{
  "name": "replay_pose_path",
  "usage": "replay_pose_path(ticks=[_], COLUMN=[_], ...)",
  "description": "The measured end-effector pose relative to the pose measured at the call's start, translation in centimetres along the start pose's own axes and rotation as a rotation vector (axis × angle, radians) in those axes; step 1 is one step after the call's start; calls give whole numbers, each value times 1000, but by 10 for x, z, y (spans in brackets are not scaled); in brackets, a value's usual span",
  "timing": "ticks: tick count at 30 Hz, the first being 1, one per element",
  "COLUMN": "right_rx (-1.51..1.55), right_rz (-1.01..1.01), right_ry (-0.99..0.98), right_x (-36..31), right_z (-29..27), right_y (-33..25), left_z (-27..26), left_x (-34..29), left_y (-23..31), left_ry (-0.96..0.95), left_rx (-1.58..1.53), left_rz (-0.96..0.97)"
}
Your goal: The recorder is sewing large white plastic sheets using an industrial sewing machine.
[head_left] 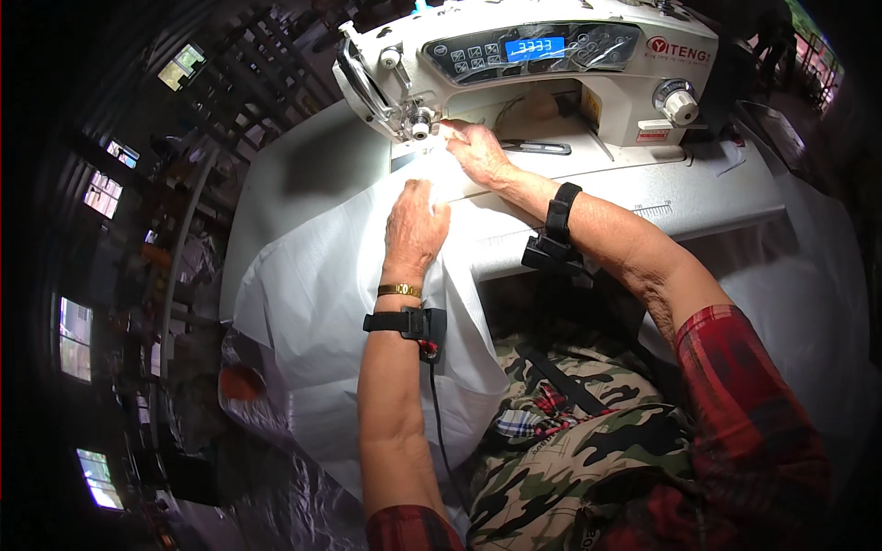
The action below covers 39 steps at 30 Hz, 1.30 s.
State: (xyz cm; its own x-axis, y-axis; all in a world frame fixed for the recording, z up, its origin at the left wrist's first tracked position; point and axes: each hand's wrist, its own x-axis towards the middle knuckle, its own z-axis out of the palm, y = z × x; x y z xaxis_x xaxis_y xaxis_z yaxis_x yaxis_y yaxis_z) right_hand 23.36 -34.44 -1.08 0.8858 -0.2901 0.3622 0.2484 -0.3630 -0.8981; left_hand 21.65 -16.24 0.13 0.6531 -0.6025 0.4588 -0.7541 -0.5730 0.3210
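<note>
A white sewing machine (524, 55) with a lit blue display stands at the far side of its table. White sheet fabric (322, 275) runs from under the needle area down over the table's front edge. My left hand (418, 228) is closed on this fabric, a little in front of the needle, with its fingers curled. Just right of the presser foot (425, 150), my right hand (480, 158) is bent inward with its fingers together. Bright lamp glare and the machine head hide its fingertips, so what they pinch cannot be made out.
A dark oblong slotted piece (536, 147) lies on the machine bed. The handwheel-like knob (678, 103) is at the machine's right. Clear plastic sheeting (294, 477) hangs at lower left. A black cable (437, 413) runs down from my left wrist strap. Shelving (188, 239) stands farther left.
</note>
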Motion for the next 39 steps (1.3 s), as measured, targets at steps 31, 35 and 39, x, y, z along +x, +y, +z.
replay_pose_path(ticks=[31,35,39], right_rx=[-32,-79,88], right_rz=[-24,-131,-80], right_ry=[12,-138,-165], right_x=[-1,4,-30], right_z=[4,0,-10], right_y=[0,1,-20], left_z=[4,0,-20], left_x=[15,19,4], left_y=[-7,-7,-4], left_ry=[-11,-3,-35], left_rx=[40,-28,-414], left_rz=[-60,-40,-251])
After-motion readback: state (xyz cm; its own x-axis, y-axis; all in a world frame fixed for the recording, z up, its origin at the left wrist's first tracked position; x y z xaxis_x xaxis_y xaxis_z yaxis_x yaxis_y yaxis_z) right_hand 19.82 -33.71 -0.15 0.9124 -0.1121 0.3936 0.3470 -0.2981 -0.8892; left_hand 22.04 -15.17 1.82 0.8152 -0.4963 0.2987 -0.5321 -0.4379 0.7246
